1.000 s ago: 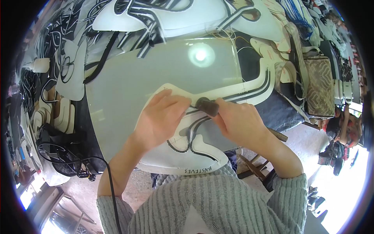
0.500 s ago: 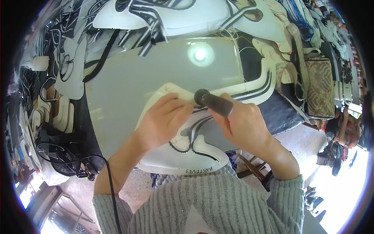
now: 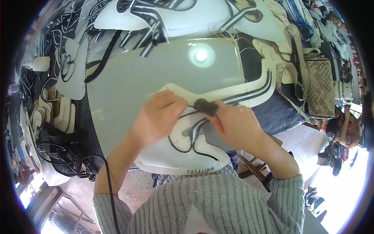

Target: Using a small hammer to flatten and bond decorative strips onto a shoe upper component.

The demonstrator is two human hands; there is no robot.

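over white panel bearing black lettering, right grip around dark tool, left grip unclear

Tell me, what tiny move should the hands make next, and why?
Maybe the left hand should shift slightly away from the dark tool gripped in the right hand, because the tool's blunt end looks very close to those fingertips.

Smooth matt panel, glossy sheet
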